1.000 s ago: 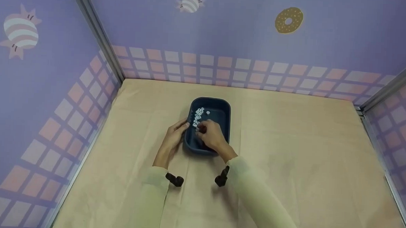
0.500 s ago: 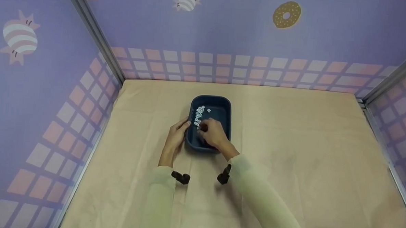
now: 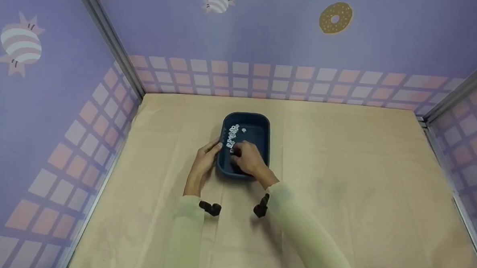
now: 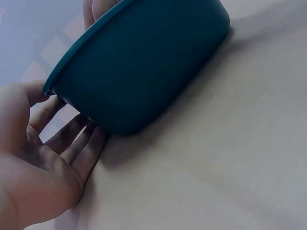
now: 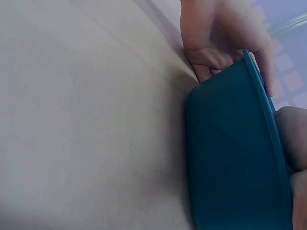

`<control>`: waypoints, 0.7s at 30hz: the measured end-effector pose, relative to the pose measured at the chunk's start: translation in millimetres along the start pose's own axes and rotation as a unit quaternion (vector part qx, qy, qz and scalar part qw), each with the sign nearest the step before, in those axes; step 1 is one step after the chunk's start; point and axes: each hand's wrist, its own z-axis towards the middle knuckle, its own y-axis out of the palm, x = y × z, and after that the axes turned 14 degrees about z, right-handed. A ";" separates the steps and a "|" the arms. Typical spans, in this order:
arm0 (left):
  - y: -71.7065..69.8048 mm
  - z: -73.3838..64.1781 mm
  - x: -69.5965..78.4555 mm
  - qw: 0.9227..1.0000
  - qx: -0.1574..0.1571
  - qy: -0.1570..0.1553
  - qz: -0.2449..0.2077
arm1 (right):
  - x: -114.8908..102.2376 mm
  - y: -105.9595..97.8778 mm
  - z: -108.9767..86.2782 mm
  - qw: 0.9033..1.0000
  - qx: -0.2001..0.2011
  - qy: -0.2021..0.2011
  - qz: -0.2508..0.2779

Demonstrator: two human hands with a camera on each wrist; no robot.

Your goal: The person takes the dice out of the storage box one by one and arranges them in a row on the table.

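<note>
A dark blue plastic bin (image 3: pixel 242 177) stands on the cloth, with small white pieces (image 3: pixel 232 135) clustered along its left inner side. One lone white piece (image 3: pixel 244 130) lies apart to their right. My left hand (image 3: pixel 204 158) holds the bin's left edge; in the left wrist view the thumb is at the rim and the fingers lie against the outer wall (image 4: pixel 139 72). Inside the bin, my right hand (image 3: pixel 249 158) has its fingers curled toward the thumb, and a small white piece (image 3: pixel 232 151) shows between the fingertips. In the right wrist view the bin wall (image 5: pixel 230 158) partly hides that hand.
A beige cloth (image 3: pixel 341 187) covers the table. Purple panels with pink and white squares enclose it at the back (image 3: pixel 283 35) and both sides, joined by metal corner posts (image 3: pixel 110 35). Black wrist-worn devices (image 3: pixel 210 208) sit at the cuffs.
The head view has shifted slightly. Both hands stay in nearly the same place at the bin, with the right fingertips still at the near end of the white pieces.
</note>
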 end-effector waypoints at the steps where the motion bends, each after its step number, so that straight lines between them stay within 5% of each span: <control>1: -1.0 -0.6 0.0 1.000 0.002 -0.001 -0.002 | -0.3 1.1 0.1 1.000 -0.003 0.000 0.004; 21: 1.4 -0.4 3.5 0.999 -0.002 -0.029 -0.028 | -3.0 -0.4 1.7 0.999 -0.020 0.027 0.003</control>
